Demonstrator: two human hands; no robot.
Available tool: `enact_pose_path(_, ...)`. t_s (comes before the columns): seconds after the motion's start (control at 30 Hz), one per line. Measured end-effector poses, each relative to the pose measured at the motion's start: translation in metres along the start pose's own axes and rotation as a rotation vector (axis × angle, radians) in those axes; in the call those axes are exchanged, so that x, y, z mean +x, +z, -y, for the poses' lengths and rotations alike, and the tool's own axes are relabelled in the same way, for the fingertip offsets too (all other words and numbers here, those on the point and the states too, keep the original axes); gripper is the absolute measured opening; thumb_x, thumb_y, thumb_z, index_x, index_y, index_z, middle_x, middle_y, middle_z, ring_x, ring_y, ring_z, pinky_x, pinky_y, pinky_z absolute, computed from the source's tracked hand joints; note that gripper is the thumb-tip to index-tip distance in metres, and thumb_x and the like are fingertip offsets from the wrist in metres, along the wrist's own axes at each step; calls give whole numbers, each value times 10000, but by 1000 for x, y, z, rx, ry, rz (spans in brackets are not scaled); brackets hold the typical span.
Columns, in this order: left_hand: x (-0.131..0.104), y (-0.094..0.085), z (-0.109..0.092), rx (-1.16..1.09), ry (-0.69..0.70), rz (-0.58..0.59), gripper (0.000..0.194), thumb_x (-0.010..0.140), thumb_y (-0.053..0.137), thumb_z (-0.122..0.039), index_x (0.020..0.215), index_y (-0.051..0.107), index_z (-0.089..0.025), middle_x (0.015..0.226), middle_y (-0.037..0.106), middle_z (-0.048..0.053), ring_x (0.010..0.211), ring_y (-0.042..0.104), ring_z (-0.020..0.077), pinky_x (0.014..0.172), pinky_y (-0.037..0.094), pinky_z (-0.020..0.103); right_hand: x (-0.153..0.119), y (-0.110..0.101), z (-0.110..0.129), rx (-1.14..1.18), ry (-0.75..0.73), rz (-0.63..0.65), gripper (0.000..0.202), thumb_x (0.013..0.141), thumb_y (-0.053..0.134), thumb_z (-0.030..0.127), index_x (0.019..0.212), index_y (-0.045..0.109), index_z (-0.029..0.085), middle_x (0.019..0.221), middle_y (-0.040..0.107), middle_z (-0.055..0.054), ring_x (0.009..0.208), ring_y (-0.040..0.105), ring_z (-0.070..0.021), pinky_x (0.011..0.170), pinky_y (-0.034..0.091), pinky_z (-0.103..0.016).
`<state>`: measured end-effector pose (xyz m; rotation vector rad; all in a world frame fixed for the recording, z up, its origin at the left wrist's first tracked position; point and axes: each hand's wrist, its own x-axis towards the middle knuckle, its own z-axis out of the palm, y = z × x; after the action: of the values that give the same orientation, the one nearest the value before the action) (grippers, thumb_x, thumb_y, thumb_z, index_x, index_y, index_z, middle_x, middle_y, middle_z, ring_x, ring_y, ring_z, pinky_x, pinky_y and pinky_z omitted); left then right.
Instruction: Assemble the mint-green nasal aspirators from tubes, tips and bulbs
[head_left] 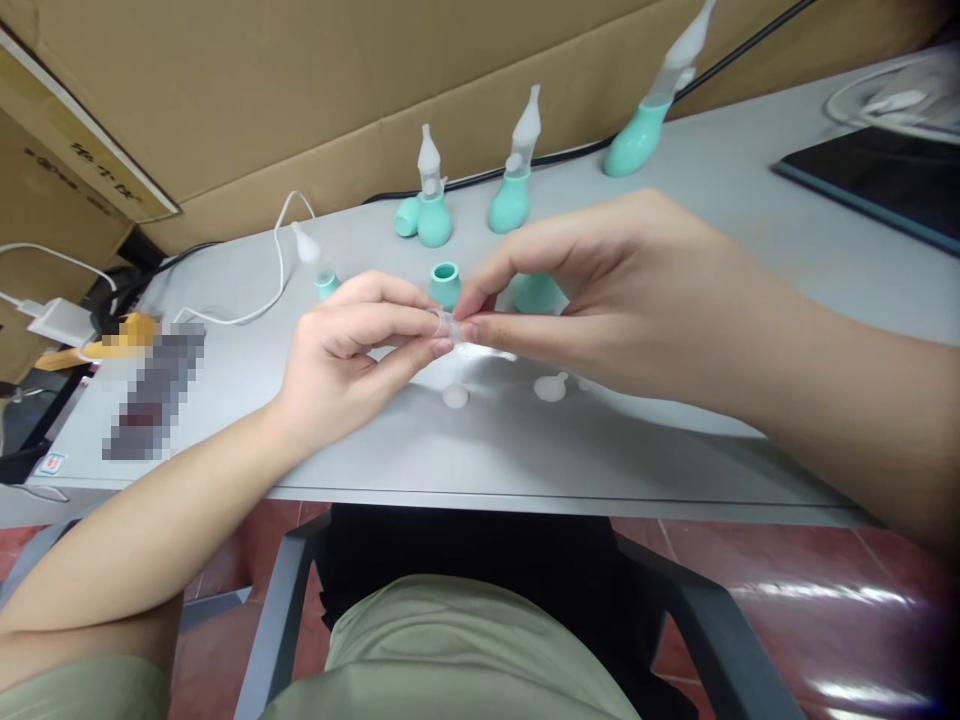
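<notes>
My left hand point(341, 345) and my right hand point(600, 310) meet over the table, both closed in a pinch on a short clear plastic tube point(448, 324). Just behind the fingertips stands a mint-green rubber bulb point(445, 283) with its open mouth upward. Another green bulb point(537, 293) is partly hidden by my right hand. On the tabletop below the hands lie a small white disc point(455, 397) and a white round cap with a tab point(551, 387). A clear piece behind the fingers is mostly covered.
Bulb nasal aspirators with white tips point(433, 215), point(510, 203), point(636, 140) stand or lean along the back. Another aspirator point(326, 284) is behind my left hand. A black tablet-like slab point(885, 180) lies right; a white charger point(66, 322) and cables are left. Cardboard point(300, 90) walls the back.
</notes>
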<state>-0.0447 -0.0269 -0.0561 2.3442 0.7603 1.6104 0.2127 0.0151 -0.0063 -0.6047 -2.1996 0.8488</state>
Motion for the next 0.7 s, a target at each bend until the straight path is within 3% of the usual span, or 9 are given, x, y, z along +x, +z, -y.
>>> enact_pose_path(0.13, -1, 2, -1, -45, -37, -19, 105, 1024, 1007, -224, 1109, 982, -281, 1059, 895, 54, 929, 845, 147, 732, 675, 235, 1, 0, -1, -23, -28, -11, 110, 1023, 816, 309, 934, 806, 246, 967, 879, -30, 957, 824, -218, 885, 618, -368)
enact_pose_path(0.27, -1, 1, -3, -133, -104, -37, 143, 1036, 1021, -243, 1157, 999, -317, 1118, 900, 62, 1005, 879, 160, 787, 721, 251, 0, -2, -8, -123, -169, -44, 70, 1040, 816, 326, 1052, 823, 258, 1067, 893, -49, 1006, 816, -214, 912, 581, -379)
enact_pose_path(0.4, -1, -1, -4, -221, -172, -31, 199, 1025, 1016, -181, 1156, 1010, -331, 1119, 906, 56, 1046, 903, 159, 849, 764, 245, -4, -2, -14, -331, -185, -49, 115, 1052, 817, 400, 1082, 851, 295, 956, 869, -38, 935, 788, -245, 1056, 518, -496)
enact_pose_path(0.6, -1, -2, -5, -428, -454, 0, 78, 1048, 1035, -327, 1119, 1018, -352, 1221, 920, 43, 1086, 932, 157, 991, 817, 275, -8, 6, -12, -493, -183, -77, 228, 1109, 714, 436, 1000, 841, 281, 891, 844, -32, 871, 752, -243, 1098, 501, -537)
enact_pose_path(0.7, 0, -1, -4, -494, -563, -25, 85, 991, 1088, -360, 1024, 1015, -333, 1156, 922, 29, 1025, 937, 144, 951, 812, 239, -7, 10, -13, -579, -188, -101, 284, 1144, 655, 426, 972, 813, 265, 868, 821, -45, 880, 745, -251, 1093, 510, -527)
